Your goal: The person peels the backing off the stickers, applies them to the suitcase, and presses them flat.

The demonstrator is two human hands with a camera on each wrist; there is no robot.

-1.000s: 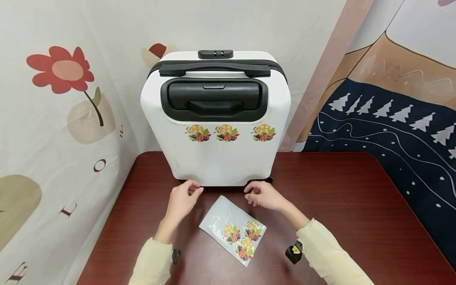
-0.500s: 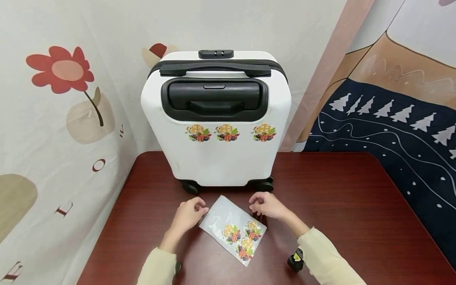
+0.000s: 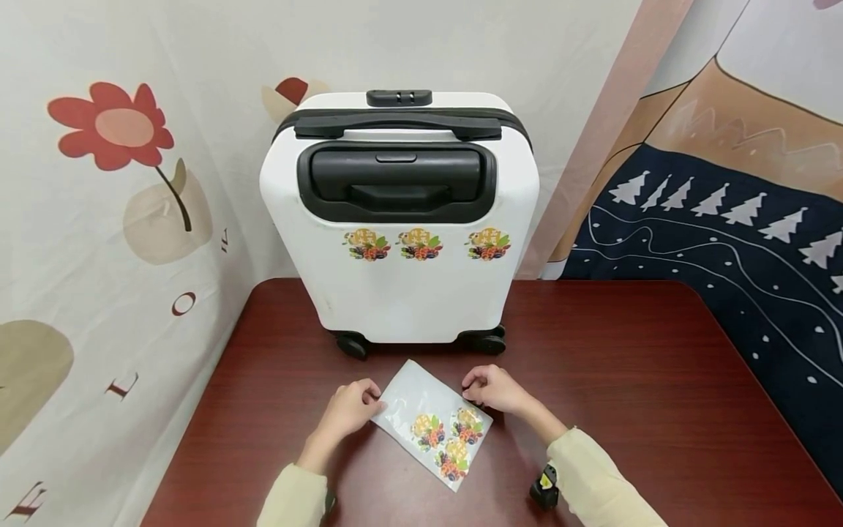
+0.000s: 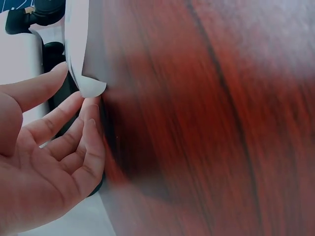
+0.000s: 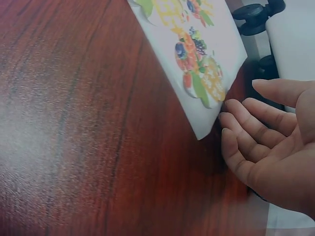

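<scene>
A pale cloth (image 3: pixel 204 51) printed with a red flower (image 3: pixel 115 127) borders the table (image 3: pixel 645 380).

Pale cream sleeves (image 3: pixel 601 479) — black wrist device (image 3: pixel 544 492), apparently marked yellow.

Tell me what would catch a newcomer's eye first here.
First, the large white suitcase upright at the far side of the table, with three fruit stickers in a row below its black pull handle. In front of it lies a pale sheet with more fruit stickers, the left hand at its left corner, the right hand by its upper right edge. A big red flower brightens the backdrop at left.
</scene>
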